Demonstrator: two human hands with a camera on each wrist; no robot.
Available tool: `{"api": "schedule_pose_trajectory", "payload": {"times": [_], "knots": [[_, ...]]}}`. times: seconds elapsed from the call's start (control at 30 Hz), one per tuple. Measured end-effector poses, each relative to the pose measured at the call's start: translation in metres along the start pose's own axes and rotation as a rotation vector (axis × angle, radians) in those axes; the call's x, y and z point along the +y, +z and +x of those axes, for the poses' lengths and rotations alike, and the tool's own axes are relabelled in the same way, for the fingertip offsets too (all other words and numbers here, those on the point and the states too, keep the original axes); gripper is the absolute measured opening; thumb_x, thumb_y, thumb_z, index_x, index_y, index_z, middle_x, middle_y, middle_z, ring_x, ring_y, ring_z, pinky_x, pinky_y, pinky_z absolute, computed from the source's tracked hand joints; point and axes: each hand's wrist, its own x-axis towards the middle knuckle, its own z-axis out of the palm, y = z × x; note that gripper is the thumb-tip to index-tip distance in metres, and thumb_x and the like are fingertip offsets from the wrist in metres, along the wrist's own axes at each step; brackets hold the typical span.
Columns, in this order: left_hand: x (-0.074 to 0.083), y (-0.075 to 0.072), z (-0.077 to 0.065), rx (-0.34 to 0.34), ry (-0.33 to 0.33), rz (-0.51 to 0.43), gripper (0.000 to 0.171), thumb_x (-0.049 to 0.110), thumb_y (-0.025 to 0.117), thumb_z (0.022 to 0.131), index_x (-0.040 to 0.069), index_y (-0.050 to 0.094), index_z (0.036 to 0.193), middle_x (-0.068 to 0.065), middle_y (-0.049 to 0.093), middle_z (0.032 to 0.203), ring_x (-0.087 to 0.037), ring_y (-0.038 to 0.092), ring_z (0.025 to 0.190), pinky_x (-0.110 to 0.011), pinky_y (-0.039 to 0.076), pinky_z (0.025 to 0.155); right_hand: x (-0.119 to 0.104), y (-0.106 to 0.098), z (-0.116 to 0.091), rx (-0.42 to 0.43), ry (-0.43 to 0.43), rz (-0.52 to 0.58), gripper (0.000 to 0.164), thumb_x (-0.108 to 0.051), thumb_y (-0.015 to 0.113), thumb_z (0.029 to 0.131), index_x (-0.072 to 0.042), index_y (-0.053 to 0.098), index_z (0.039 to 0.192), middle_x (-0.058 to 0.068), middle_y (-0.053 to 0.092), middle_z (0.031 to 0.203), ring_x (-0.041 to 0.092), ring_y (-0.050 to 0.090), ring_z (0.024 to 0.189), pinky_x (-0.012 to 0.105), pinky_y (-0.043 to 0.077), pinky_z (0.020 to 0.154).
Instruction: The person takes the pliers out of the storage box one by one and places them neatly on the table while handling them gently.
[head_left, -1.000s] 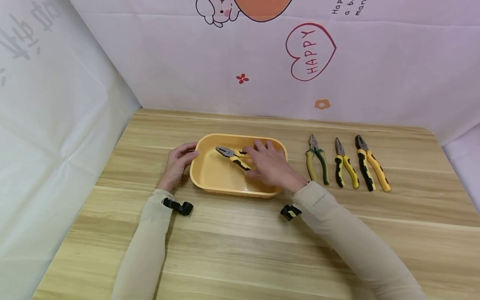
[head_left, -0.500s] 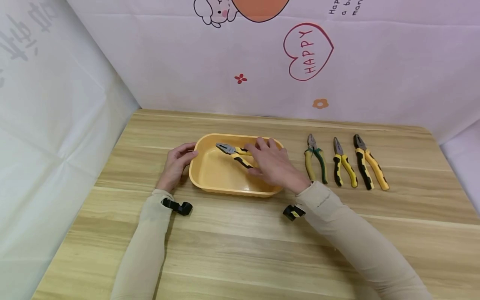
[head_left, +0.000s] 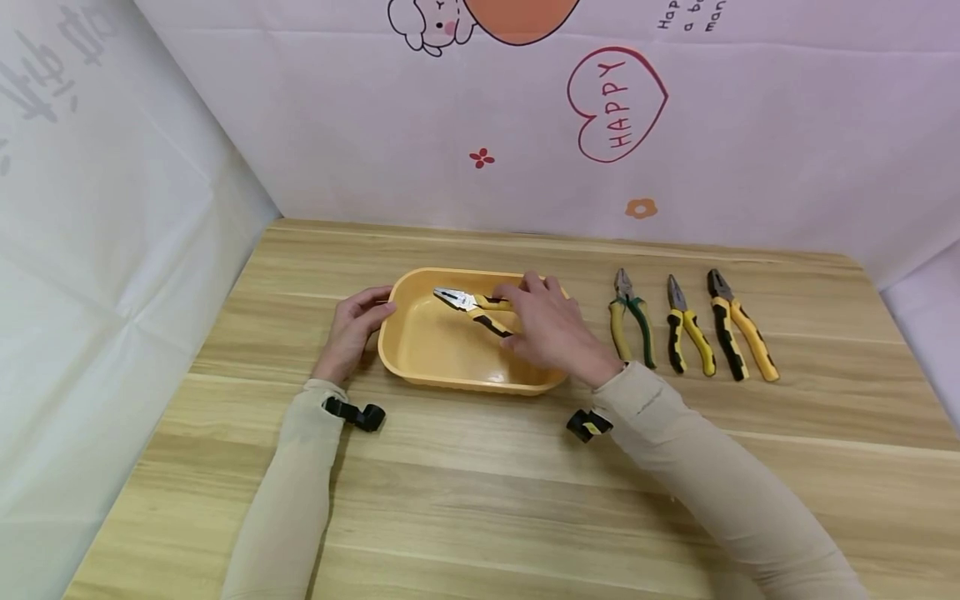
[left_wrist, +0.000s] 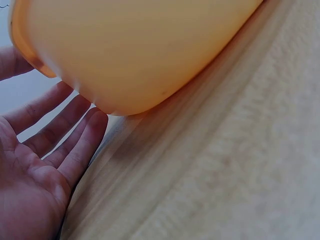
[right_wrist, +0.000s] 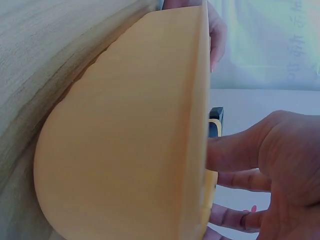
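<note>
A yellow plastic basin [head_left: 450, 386] stands on the wooden table. My left hand [head_left: 352, 333] holds its left end, thumb over the rim and fairly straight fingers touching the outer wall, as the left wrist view shows. Above the basin floor my right hand [head_left: 551, 329] grips the handles of combination pliers [head_left: 455, 298]. Their grey head points left, and their yellow-and-black handles are spread. In the right wrist view, the basin's wall [right_wrist: 125, 125] hides most of the pliers; the thumb and fingers of the right hand [right_wrist: 295, 165] show beside the rim.
Right of the basin, three more pliers lie in a row: green-handled pliers [head_left: 633, 321], yellow-and-black long-nose pliers [head_left: 687, 325] and larger yellow-and-black combination pliers [head_left: 738, 325]. A white printed cloth [head_left: 525, 117] hangs behind the table [head_left: 465, 483].
The pliers have shifted slightly right and appear a little raised, their head catching more light. My right hand has drawn in around the handles and moved slightly right. My left hand stays at the basin.
</note>
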Motion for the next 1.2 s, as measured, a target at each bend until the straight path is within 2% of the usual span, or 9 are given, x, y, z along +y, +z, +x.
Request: {"api": "schedule_pose_trajectory", "payload": {"times": [0.1,0.2,0.3,0.33,0.47,0.7,0.9,1.2], "knots": [[0.000,0.000,0.000,0.004,0.004,-0.009,0.041,0.004,0.061,0.098,-0.016,0.055,0.133,0.002,0.068,0.110,-0.011,0.066,0.098,-0.023,0.056,0.086,0.000,-0.003,0.000,-0.013,0.004,0.015,0.064,-0.021,0.084,0.086,-0.015,0.057,0.143,0.016,0.053,0.128,0.042,0.045,0.122,0.057,0.050,0.086],[-0.001,0.000,0.000,0.008,0.004,-0.016,0.041,0.003,0.061,0.097,-0.016,0.055,0.132,0.003,0.068,0.109,-0.011,0.066,0.098,-0.023,0.056,0.085,0.000,-0.004,0.001,-0.026,-0.005,0.022,0.065,-0.022,0.086,0.083,-0.013,0.059,0.142,0.019,0.055,0.136,0.046,0.042,0.132,0.062,0.045,0.100],[-0.001,-0.001,0.000,0.008,0.002,-0.017,0.041,0.003,0.061,0.097,-0.016,0.055,0.133,0.002,0.068,0.110,-0.011,0.065,0.099,-0.023,0.056,0.086,0.000,-0.003,0.004,-0.041,-0.027,0.013,0.065,-0.022,0.088,0.080,-0.012,0.062,0.138,0.015,0.060,0.136,0.042,0.045,0.133,0.058,0.039,0.109],[-0.001,-0.001,0.000,0.009,0.001,-0.016,0.041,0.003,0.061,0.097,-0.016,0.055,0.133,0.001,0.068,0.111,-0.011,0.065,0.099,-0.023,0.056,0.086,0.000,-0.001,0.006,-0.047,-0.039,0.008,0.065,-0.021,0.089,0.079,-0.011,0.063,0.138,0.013,0.062,0.135,0.040,0.048,0.131,0.056,0.040,0.109],[-0.001,-0.002,0.000,0.012,-0.006,-0.005,0.041,0.004,0.061,0.097,-0.015,0.056,0.133,-0.005,0.067,0.115,-0.013,0.065,0.101,-0.023,0.056,0.087,0.000,0.007,0.012,-0.082,-0.076,-0.016,0.065,-0.020,0.090,0.077,-0.008,0.064,0.136,0.011,0.065,0.125,0.032,0.057,0.111,0.046,0.048,0.094],[-0.001,-0.002,0.001,-0.010,-0.015,0.011,0.041,0.007,0.061,0.099,-0.013,0.056,0.134,-0.024,0.061,0.129,-0.017,0.065,0.104,-0.026,0.056,0.090,0.004,0.027,0.020,-0.111,-0.069,-0.012,0.066,-0.023,0.087,0.081,-0.009,0.062,0.139,0.013,0.061,0.126,0.028,0.055,0.108,0.042,0.049,0.089],[-0.001,0.000,0.001,-0.010,-0.005,0.006,0.040,0.006,0.061,0.099,-0.014,0.057,0.133,-0.025,0.061,0.127,-0.018,0.066,0.103,-0.026,0.056,0.089,0.004,0.032,0.020,-0.102,-0.066,-0.013,0.064,-0.024,0.086,0.083,-0.010,0.062,0.140,0.013,0.060,0.122,0.027,0.053,0.101,0.043,0.048,0.083],[-0.001,-0.001,0.000,-0.002,-0.004,0.008,0.040,0.006,0.061,0.099,-0.015,0.056,0.133,-0.022,0.062,0.125,-0.018,0.066,0.102,-0.026,0.056,0.088,-0.001,0.033,0.019,-0.149,0.011,-0.021,0.065,-0.024,0.083,0.086,-0.015,0.057,0.145,0.013,0.054,0.124,0.031,0.050,0.101,0.045,0.047,0.082]]}}
